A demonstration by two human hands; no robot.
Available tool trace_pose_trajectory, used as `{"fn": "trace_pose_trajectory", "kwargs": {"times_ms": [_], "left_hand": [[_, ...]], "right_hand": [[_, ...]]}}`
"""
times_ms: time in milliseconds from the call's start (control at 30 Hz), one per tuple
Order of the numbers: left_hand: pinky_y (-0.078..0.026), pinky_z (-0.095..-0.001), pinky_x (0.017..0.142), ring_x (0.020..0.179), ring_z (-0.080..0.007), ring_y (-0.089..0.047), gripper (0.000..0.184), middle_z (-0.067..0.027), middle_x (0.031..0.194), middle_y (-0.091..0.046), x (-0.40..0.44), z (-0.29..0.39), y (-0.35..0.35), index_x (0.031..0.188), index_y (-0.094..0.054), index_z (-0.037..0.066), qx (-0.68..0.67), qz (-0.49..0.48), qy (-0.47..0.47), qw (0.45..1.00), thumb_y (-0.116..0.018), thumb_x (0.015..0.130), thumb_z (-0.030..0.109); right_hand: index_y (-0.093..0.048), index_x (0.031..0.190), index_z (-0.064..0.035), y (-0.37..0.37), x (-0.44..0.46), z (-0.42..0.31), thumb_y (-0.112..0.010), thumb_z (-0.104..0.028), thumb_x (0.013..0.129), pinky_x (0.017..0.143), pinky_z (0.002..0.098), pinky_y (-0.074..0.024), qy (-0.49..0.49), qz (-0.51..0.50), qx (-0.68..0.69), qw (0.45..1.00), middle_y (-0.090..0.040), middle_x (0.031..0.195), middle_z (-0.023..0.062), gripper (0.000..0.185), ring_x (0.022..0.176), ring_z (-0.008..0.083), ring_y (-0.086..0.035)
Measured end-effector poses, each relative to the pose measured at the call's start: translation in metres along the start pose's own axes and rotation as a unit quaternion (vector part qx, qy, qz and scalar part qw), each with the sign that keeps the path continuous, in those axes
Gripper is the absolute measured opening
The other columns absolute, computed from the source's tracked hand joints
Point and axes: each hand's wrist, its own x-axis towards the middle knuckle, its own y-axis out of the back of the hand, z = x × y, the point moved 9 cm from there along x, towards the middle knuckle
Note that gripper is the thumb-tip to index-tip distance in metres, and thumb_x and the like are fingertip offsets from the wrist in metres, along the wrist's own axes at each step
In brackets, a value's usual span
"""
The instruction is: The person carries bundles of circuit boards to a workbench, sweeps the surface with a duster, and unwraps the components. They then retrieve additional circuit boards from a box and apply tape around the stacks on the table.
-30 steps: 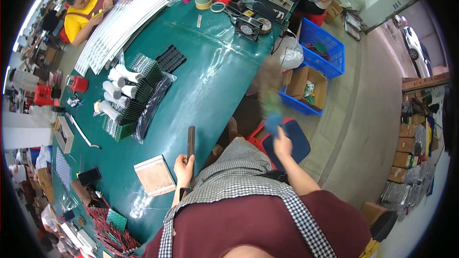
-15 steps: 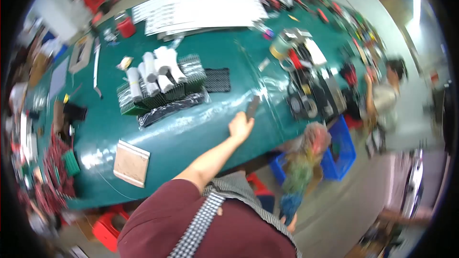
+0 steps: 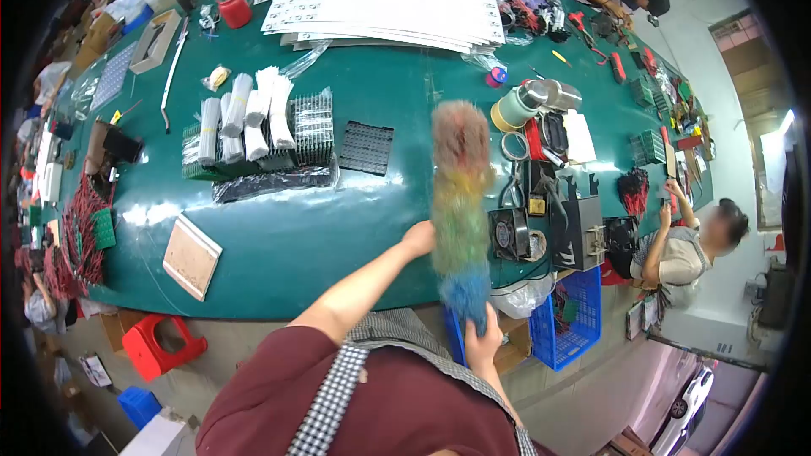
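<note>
My right hand [image 3: 481, 339] is wrapped round the lower end of a fluffy multicoloured duster [image 3: 463, 194]. It points up and away over the table, red-brown at the tip, then yellow, green and blue. My left hand [image 3: 418, 239] looks closed, just left of the duster; its fingertips and whatever it holds are hidden behind the fibres. Right of the duster lie a black fan [image 3: 509, 234] and a roll of tape [image 3: 514, 146]. On the left, bundles of white strips [image 3: 239, 105] rest on green boards [image 3: 314, 131], near a black grid tray [image 3: 367, 148].
The green table [image 3: 279, 241] carries stacked white sheets [image 3: 380, 4] at the back, a thermos [image 3: 515, 105], a red jar [image 3: 233, 7] and a wooden board [image 3: 192, 257]. A blue crate [image 3: 566, 325] and red stool [image 3: 163, 344] stand below. A co-worker [image 3: 688, 245] sits at right.
The duster has swung up from beside the table to over it, in front of my left hand. A dark flat piece seen in my left hand before is now hidden. The view has shifted.
</note>
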Motion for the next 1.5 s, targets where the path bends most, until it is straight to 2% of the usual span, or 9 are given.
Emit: {"fn": "trace_pose_trajectory", "kwargs": {"times_ms": [200, 233, 333, 433, 633, 967, 1100, 1267, 1500], "left_hand": [[-0.041, -0.0345, 0.09, 0.11, -0.0244, -0.049, 0.07, -0.0169, 0.13, -0.043, -0.147, 0.062, 0.072, 0.129, -0.038, 0.0, -0.278, -0.122, -0.053, 0.951, -0.07, 0.074, 0.029], [-0.041, -0.0334, 0.09, 0.107, -0.0237, -0.051, 0.065, -0.0177, 0.123, -0.049, -0.176, 0.115, 0.111, 0.124, -0.043, -0.004, -0.161, -0.171, 0.056, 0.97, -0.069, 0.075, 0.029], [-0.041, -0.0324, 0.089, 0.103, -0.0213, -0.052, 0.051, -0.0134, 0.114, -0.056, -0.224, 0.059, 0.127, 0.116, -0.051, -0.004, -0.382, 0.173, 0.079, 0.904, -0.069, 0.076, 0.023], [-0.042, -0.0311, 0.088, 0.101, -0.0174, -0.052, 0.039, -0.0089, 0.111, -0.057, -0.297, 0.029, 0.183, 0.112, -0.054, -0.003, -0.537, 0.381, 0.106, 0.745, -0.065, 0.079, 0.014], [-0.042, -0.0329, 0.089, 0.102, -0.0184, -0.053, 0.034, -0.007, 0.113, -0.054, -0.432, -0.033, 0.256, 0.118, -0.047, 0.001, -0.582, 0.5, 0.108, 0.632, -0.054, 0.085, 0.008], [-0.041, -0.0286, 0.087, 0.102, -0.0155, -0.05, 0.042, -0.0051, 0.113, -0.051, -0.477, -0.044, 0.367, 0.12, -0.042, 0.0, -0.645, 0.402, -0.037, 0.649, -0.058, 0.086, 0.018], [-0.042, -0.0315, 0.087, 0.095, -0.0159, -0.053, 0.033, -0.0064, 0.098, -0.056, -0.494, -0.062, 0.358, 0.116, -0.043, 0.003, -0.504, 0.423, 0.014, 0.753, -0.055, 0.086, 0.011], [-0.043, -0.024, 0.054, 0.059, -0.0097, -0.047, 0.009, -0.0009, 0.071, -0.048, -0.601, -0.082, 0.444, 0.095, -0.045, 0.008, -0.378, 0.723, 0.039, 0.577, -0.049, 0.088, 0.014], [-0.035, -0.0214, 0.05, 0.057, -0.0043, -0.039, 0.033, 0.0058, 0.072, -0.049, -0.824, -0.145, 0.594, 0.114, -0.049, 0.009, -0.035, 0.771, 0.147, 0.619, -0.057, 0.083, 0.01]], "right_hand": [[-0.05, 0.113, 0.0028, -0.044, 0.012, -0.035, -0.067, -0.011, 0.059, 0.065, 0.0372, -0.0496, 0.232, -0.076, 0.043, 0.969, -0.061, 0.093, 0.0211, 0.058, 0.074, 0.0344, -0.062], [-0.05, 0.114, 0.0021, -0.065, 0.01, -0.05, -0.068, -0.012, 0.058, 0.064, 0.037, -0.0495, 0.281, -0.124, 0.02, 0.952, -0.061, 0.093, 0.0209, 0.061, 0.072, 0.0347, -0.062], [-0.045, 0.119, 0.0028, -0.117, 0.011, -0.113, -0.069, -0.012, 0.059, 0.064, 0.0378, -0.0493, 0.434, -0.157, 0.11, 0.88, -0.06, 0.093, 0.0205, 0.067, 0.069, 0.0353, -0.06], [-0.041, 0.125, -0.0005, -0.155, 0.025, -0.174, -0.07, -0.015, 0.071, 0.066, 0.0337, -0.0485, 0.107, -0.36, 0.231, 0.898, -0.059, 0.084, 0.0166, 0.064, 0.068, 0.0252, -0.059], [-0.054, 0.112, -0.0052, -0.244, -0.062, -0.189, -0.055, -0.023, 0.085, 0.062, 0.0296, -0.0454, 0.141, -0.639, 0.095, 0.75, -0.058, 0.072, 0.0085, 0.033, 0.066, 0.0163, -0.057], [-0.054, 0.09, -0.0023, -0.313, -0.115, -0.31, -0.059, -0.015, 0.082, 0.054, 0.0337, -0.0412, 0.143, -0.426, 0.144, 0.882, -0.053, 0.066, 0.0104, 0.016, 0.056, 0.022, -0.052], [-0.053, 0.092, -0.0033, -0.362, -0.139, -0.36, -0.063, -0.016, 0.079, 0.056, 0.0378, -0.044, 0.208, -0.398, 0.099, 0.888, -0.054, 0.069, 0.0134, 0.021, 0.06, 0.0313, -0.055], [-0.043, 0.124, -0.005, -0.414, -0.189, -0.47, -0.066, -0.017, 0.076, 0.082, 0.0366, -0.0425, 0.294, -0.569, 0.191, 0.744, -0.049, 0.11, 0.0154, 0.054, 0.097, 0.0291, -0.052], [-0.052, 0.116, -0.0038, -0.452, -0.19, -0.412, -0.061, -0.016, 0.081, 0.07, 0.0295, -0.0478, 0.226, -0.615, 0.102, 0.748, -0.056, 0.101, 0.0125, 0.038, 0.077, 0.0196, -0.058]]}}
